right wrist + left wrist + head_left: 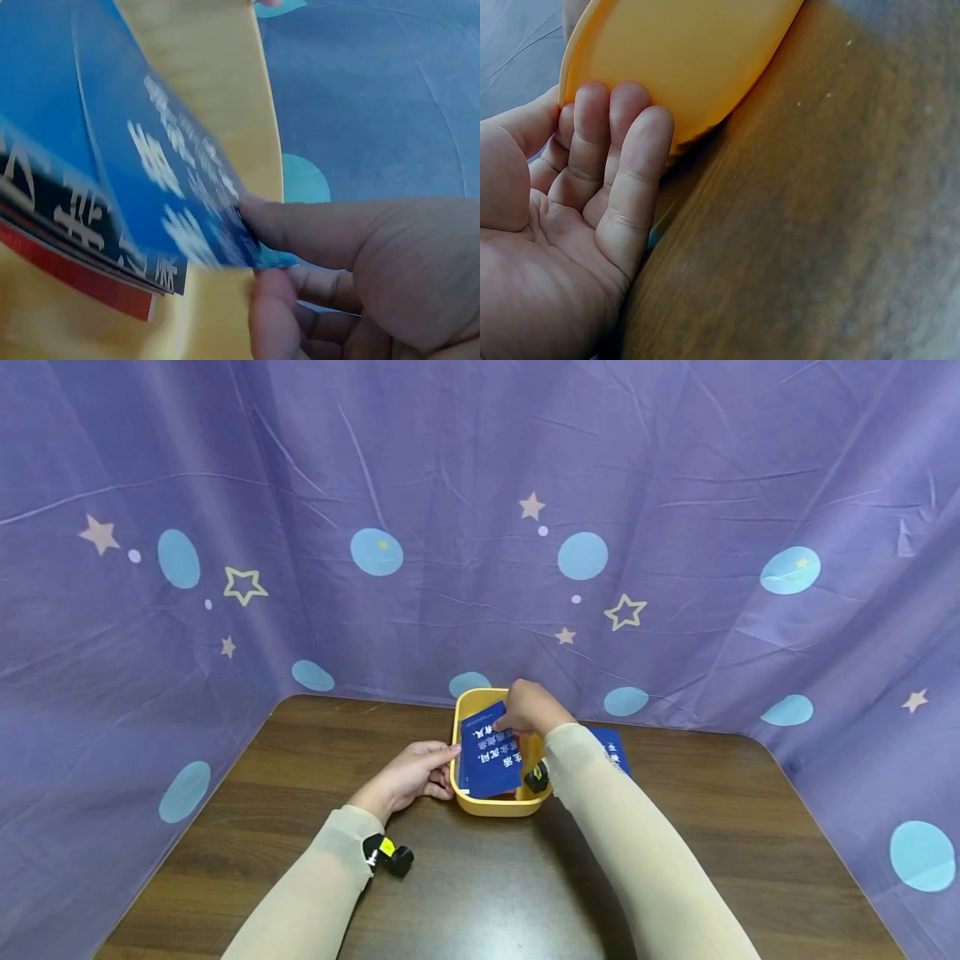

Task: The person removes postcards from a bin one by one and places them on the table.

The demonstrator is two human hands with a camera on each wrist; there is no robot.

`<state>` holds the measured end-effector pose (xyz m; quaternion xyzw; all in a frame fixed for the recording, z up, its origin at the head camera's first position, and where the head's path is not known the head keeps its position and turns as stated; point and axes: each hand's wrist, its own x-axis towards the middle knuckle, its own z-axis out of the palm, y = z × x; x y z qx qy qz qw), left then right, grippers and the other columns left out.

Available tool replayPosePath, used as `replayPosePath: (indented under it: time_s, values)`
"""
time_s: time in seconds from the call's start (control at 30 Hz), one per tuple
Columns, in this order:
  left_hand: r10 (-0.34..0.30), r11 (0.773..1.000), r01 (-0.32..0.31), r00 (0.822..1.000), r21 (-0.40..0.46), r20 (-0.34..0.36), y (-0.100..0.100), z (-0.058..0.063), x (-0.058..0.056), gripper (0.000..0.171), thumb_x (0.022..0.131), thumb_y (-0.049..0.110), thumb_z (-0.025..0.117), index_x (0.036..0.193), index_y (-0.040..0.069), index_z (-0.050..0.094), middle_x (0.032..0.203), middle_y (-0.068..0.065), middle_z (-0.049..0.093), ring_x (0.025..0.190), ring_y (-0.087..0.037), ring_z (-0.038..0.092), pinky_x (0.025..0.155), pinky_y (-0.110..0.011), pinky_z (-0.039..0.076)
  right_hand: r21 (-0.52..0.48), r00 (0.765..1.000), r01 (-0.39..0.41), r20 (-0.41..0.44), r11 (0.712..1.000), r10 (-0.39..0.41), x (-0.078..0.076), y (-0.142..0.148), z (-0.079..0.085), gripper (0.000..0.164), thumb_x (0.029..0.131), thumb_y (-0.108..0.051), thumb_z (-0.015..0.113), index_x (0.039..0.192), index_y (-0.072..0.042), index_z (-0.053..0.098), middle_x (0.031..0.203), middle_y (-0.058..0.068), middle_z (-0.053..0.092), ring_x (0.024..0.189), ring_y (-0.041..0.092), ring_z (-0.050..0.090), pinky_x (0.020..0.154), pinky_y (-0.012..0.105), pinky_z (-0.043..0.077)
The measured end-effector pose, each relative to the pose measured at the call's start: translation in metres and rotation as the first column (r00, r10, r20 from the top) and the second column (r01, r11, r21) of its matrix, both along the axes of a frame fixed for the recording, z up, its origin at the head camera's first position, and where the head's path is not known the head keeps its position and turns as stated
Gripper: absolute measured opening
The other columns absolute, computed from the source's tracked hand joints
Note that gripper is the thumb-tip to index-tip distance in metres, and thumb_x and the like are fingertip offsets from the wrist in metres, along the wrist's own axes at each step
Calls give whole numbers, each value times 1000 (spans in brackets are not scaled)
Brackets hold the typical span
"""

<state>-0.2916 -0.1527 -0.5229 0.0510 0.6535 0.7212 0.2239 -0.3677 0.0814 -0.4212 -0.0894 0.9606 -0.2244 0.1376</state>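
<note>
Right hand (531,708): pinching a blue card (487,752) with white characters, thumb on one face, index on the other, remaining fingers curled below. Back of the hand is up, at the far right side of the yellow bin (498,808), fingers aimed down and left.

Left hand (416,772): at the bin's left side, palm turned inward, thumb up at the rim, fingers bent against the outer wall, so I have the edge between them. Hands apart, bin between.

The blue card is slanted within the bin's opening, near end by the front left corner; can't tell how deep it sits. Right wrist view has dark cards (90,217) with pale characters stacked under it, plus a red card (112,289) below those.

Right forearm in a cream sleeve (637,835) runs up and left from the lower right, partly covering a second blue card (613,747) on the table (262,827), just right of the bin. Left forearm angles up and right, small black wrist camera (393,856) on it.

Purple curtain (465,468) with stars and ovals behind the table.
</note>
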Motion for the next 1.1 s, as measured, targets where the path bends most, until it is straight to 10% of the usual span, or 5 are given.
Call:
replayPosePath:
  time_s: [0.4,0.63,0.83,1.1]
  values:
    - [1,1000,-1,1000,2,-3,1,-1,0,39,110,30,62,112,-10,61,71,-2,69,60,-18,70,58,-32,67,-238,999,36,24,971,-31,-5,11,0,20,95,-20,83,99,-2,76,87,11,77,68,24,70,58,34,61]
    - [-7,1000,7,1000,3,-8,0,-3,-2,38,110,31,62,107,-7,63,71,-2,69,60,-18,70,58,-32,67,-456,997,80,59,887,-59,-1,35,1,24,101,-17,75,84,-8,61,88,11,74,67,18,69,61,36,65]
    - [2,1000,-2,1000,3,-1,0,-5,-3,35,109,32,62,104,-3,64,70,-2,68,59,-18,70,57,-32,67,-591,992,127,67,796,-109,3,62,2,20,102,-13,73,118,-1,68,104,21,79,75,21,75,68,40,69]
    - [-6,1000,6,1000,5,2,0,-2,-2,33,110,31,62,103,-2,64,71,-2,68,60,-18,69,58,-32,67,-628,980,180,50,757,-192,13,114,-6,36,102,-18,74,129,2,62,108,14,77,81,15,65,64,28,60]
